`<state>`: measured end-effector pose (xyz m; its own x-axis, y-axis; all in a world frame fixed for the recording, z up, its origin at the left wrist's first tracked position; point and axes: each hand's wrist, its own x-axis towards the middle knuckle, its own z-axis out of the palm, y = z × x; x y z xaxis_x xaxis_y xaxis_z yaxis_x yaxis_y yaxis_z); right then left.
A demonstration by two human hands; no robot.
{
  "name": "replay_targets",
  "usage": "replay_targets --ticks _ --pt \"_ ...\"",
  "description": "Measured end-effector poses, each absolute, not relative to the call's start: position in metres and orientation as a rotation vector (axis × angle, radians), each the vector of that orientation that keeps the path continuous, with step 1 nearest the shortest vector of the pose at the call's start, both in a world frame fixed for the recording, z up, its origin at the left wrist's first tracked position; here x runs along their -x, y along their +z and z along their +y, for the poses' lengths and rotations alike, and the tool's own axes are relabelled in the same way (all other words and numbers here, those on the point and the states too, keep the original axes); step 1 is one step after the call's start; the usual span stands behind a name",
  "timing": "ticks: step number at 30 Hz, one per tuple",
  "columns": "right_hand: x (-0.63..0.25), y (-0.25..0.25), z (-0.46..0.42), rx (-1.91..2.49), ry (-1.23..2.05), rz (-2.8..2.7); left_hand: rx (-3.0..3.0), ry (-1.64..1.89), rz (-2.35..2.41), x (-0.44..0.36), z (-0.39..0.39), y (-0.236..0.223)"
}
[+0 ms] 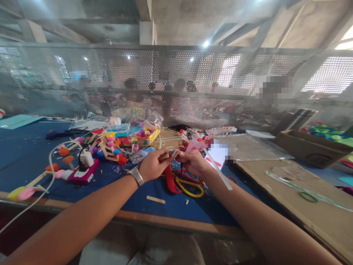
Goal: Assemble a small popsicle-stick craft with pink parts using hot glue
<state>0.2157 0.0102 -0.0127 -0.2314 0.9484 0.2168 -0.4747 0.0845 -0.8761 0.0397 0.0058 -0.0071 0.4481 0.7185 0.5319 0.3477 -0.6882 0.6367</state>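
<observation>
My left hand (154,164), with a metal watch at the wrist, is closed around small pale wooden craft sticks (164,156). Close beside it, my right hand (194,162) is closed too, its thumb and fingertips at the end of a craft stick (174,154). A pale pink glue gun (195,142) sits in the right hand, its clear glue stick (217,169) slanting back over the wrist. The right fingers are partly hidden by the gun. Below the hands lie a red handle (171,180) and yellow loops (193,189), perhaps of scissors.
Left of the hands, stick pieces with coloured pompoms (110,143) crowd a purple power strip (84,173) with a white plug and cord. A loose craft stick (156,199) lies near the front edge. Cardboard (275,184) and an open box (311,147) occupy the right; perforated metal screening (165,81) stands behind.
</observation>
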Motion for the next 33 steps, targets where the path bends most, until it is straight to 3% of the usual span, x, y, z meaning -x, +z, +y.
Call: replay_targets --ticks 33 --pt "-0.219 -0.019 0.013 0.692 1.543 -1.101 -2.343 1.143 0.870 -0.035 -0.002 -0.003"
